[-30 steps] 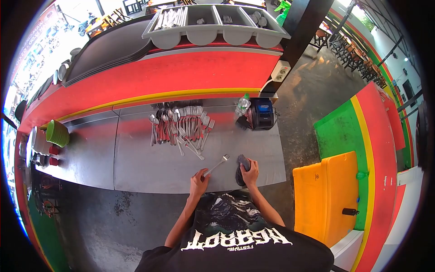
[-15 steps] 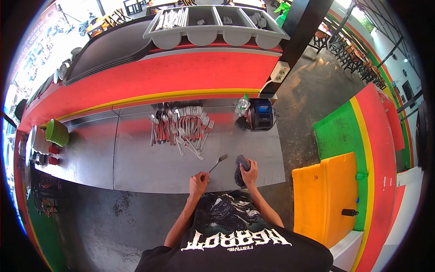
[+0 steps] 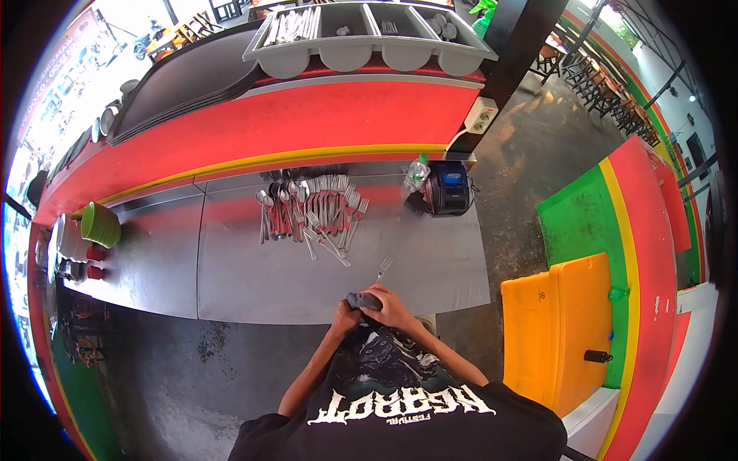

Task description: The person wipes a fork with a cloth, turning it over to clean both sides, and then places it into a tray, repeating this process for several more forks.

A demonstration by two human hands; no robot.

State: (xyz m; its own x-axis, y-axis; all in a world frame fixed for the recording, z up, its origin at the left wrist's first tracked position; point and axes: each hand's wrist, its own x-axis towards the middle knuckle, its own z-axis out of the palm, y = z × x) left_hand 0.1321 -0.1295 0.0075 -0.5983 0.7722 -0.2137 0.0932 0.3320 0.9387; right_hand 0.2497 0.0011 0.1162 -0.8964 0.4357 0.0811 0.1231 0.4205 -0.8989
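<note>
My left hand (image 3: 347, 316) is closed at the table's front edge, beside my right hand (image 3: 388, 309). Between them is a dark grey cloth (image 3: 364, 300), gripped by my right hand. A fork (image 3: 385, 266) sticks out beyond my hands with its tines pointing away from me; its handle is hidden by the cloth and fingers. Behind it on the metal table (image 3: 254, 284), spoons and forks (image 3: 315, 207) lie in a loose pile.
A plastic bottle (image 3: 417, 173) and a dark blue-and-black device (image 3: 450, 188) stand at the back right. Green bowls (image 3: 100, 224) are at the left. A grey cutlery tray (image 3: 346, 54) and black trays (image 3: 184, 84) rest on the red ledge. An orange box (image 3: 553, 330) is at the right.
My right hand has moved left with the cloth to meet my left hand. The cloth now wraps the fork's handle area, and the fork points more directly away. The view has shifted slightly.
</note>
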